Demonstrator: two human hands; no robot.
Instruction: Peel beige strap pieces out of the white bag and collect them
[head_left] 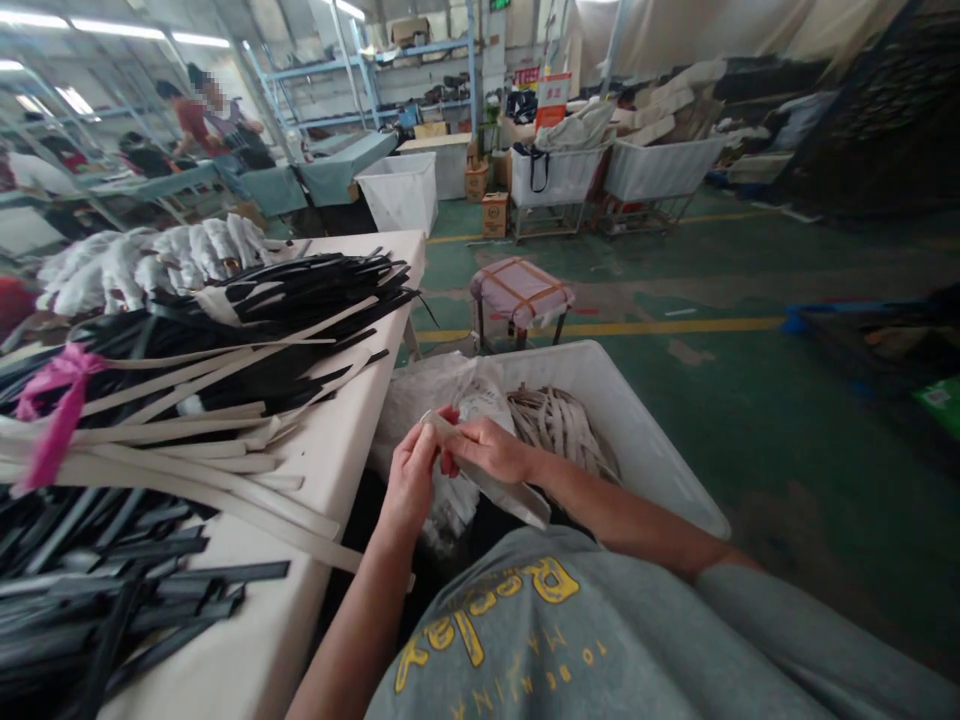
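Both hands meet over a white plastic bin (637, 430), pinching a pale beige strip (502, 488) between them. My left hand (412, 467) has its fingers closed on the strip's upper end. Just beside it, my right hand (491, 447) is closed round the same strip, whose free part hangs down toward my shirt. Crumpled clear plastic (420, 390) lies under the hands in the bin. Next to it is a pile of beige strips (555, 425). On the table (352, 400) to the left, bundles of black strips (262, 300) and long cream strips (202, 480) lie spread out.
A pink tie (60, 400) binds one bundle, and white bundles (150, 262) sit at the table's far end. A covered stool (521, 290) stands beyond the bin. White carts (555, 178) are farther back, with people (217, 120) at far left.
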